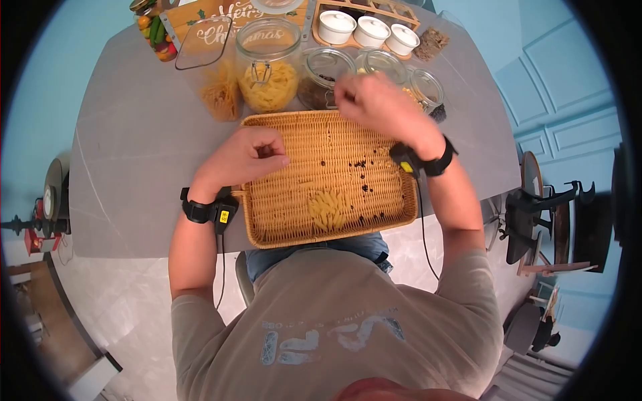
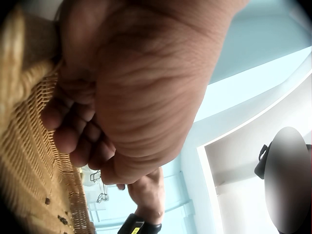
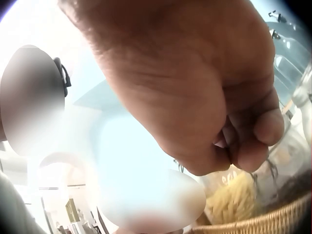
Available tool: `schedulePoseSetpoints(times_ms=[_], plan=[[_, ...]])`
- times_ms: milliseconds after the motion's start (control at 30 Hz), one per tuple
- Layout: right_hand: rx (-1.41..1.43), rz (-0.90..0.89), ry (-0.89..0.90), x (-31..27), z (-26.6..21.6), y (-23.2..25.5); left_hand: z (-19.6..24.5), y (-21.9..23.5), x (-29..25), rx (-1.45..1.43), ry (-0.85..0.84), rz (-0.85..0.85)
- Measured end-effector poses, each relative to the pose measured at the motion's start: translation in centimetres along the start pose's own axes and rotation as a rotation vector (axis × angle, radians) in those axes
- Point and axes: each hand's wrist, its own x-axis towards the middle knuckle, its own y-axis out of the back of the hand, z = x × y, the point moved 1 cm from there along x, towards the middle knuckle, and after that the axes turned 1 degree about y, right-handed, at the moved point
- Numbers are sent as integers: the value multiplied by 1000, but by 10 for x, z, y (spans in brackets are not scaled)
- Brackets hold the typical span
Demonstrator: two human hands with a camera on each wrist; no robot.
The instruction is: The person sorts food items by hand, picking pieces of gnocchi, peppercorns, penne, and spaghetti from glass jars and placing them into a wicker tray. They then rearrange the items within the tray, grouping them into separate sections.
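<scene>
My right hand (image 1: 388, 110) is raised above the basket's far rim, in front of the glass jar with dark contents (image 1: 313, 92). Its fingers are curled in with thumb and fingertips together; I cannot tell whether something small sits between them. My left hand (image 1: 247, 157) hangs over the left side of the wicker basket (image 1: 281, 207), fingers loosely curled around nothing visible. Inside the basket, penne pasta (image 1: 328, 210) lies in a heap near the front edge. Small dark beans (image 1: 364, 188) are scattered over its right half.
Behind the basket stand a clip-top jar of yellow pasta (image 1: 269, 87), a clear container of thin pasta (image 1: 219, 93) and more glass jars (image 1: 428, 87). Farther back are white lidded pots (image 1: 336, 27), a Christmas sign (image 1: 194, 17) and a jar of colourful vegetables (image 1: 155, 33).
</scene>
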Motion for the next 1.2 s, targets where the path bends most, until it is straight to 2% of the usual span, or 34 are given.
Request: schedulePoseSetpoints(times_ms=[67,167,267,400,433,500,567,667,1000,1100,1200], plan=[[-6,128,20,16,6,21,3,1,0,4,16,0],[-115,339,145,32,15,32,3,1,0,15,23,1],[-154,501,222,24,-8,48,0,1,0,13,-9,7],[-65,298,294,-4,-41,42,-2,0,1,23,-33,7],[11,205,263,-10,-44,28,-1,1,1,29,-35,10],[-86,-152,202,-17,-37,-4,0,1,1,22,-30,11],[-108,-387,182,-25,-27,-38,1,1,1,29,-32,13],[-91,-460,133,-27,-6,-89,2,1,1,45,-33,17],[-73,-429,153,-32,-13,-90,3,2,2,54,-17,17],[-31,-370,131,-24,-19,-71,4,1,1,51,-13,12],[2,30,126,-10,-17,-35,2,1,1,42,-11,14]])
